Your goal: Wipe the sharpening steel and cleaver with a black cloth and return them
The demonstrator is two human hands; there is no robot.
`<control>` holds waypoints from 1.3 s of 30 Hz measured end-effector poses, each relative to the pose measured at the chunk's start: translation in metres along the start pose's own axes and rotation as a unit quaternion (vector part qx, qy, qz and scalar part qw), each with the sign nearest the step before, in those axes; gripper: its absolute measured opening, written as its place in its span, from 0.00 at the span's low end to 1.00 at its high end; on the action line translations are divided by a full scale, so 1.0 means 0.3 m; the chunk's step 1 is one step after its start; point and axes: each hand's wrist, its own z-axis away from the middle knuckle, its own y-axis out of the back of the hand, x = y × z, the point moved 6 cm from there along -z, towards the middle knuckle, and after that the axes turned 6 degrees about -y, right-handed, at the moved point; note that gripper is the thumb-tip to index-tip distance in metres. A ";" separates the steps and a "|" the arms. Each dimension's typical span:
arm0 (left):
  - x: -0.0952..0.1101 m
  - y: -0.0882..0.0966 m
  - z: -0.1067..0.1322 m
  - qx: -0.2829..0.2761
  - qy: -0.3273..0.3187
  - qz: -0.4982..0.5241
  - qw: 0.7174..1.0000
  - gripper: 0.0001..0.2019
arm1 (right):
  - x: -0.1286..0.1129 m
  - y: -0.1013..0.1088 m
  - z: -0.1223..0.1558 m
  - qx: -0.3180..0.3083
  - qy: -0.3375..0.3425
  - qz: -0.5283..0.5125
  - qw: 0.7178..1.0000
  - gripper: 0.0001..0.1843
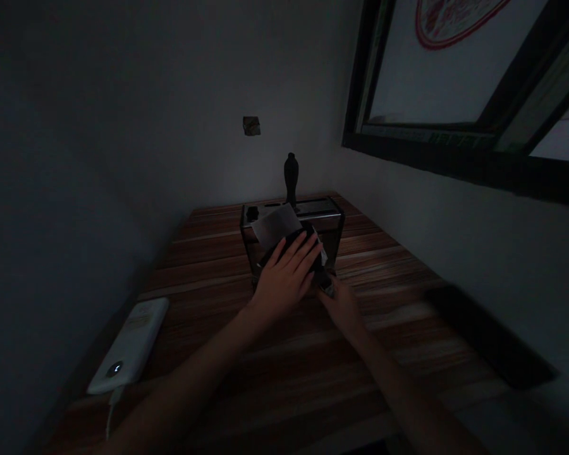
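A pale grey, flat rectangular blade (275, 226), shaped like a cleaver's, slants up and to the left in front of the knife rack (313, 207). My left hand (284, 275) lies with fingers spread over a black cloth-like piece (308, 229) that covers part of the blade. Just right of it, my right hand (341, 306) is closed round the cleaver's lower end, where the handle is mostly hidden. A bit of white material (323, 256) shows beside my left fingertips. The light is dim and details are hard to make out.
A black-handled tool (291, 178) stands upright in the rack. A white power bank (131, 346) with a cable lies at left on the striped wooden table (208, 278). A long dark object (490, 335) lies at right, below a dark-framed window (436, 136).
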 end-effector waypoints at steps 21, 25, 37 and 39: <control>-0.163 0.088 -0.043 0.063 0.078 -0.002 0.995 0.24 | 0.007 -0.003 0.003 0.002 -0.019 -0.005 1.000 0.15; -0.160 0.088 -0.043 0.066 0.079 0.001 0.995 0.24 | 0.005 -0.001 0.003 0.005 -0.026 -0.002 1.000 0.14; -0.137 0.079 -0.044 0.070 0.061 0.005 0.996 0.24 | 0.010 -0.002 0.000 0.010 -0.023 -0.009 1.000 0.14; -0.126 0.074 -0.042 0.065 0.058 0.005 0.996 0.24 | 0.009 -0.001 -0.001 0.012 -0.024 -0.005 1.000 0.14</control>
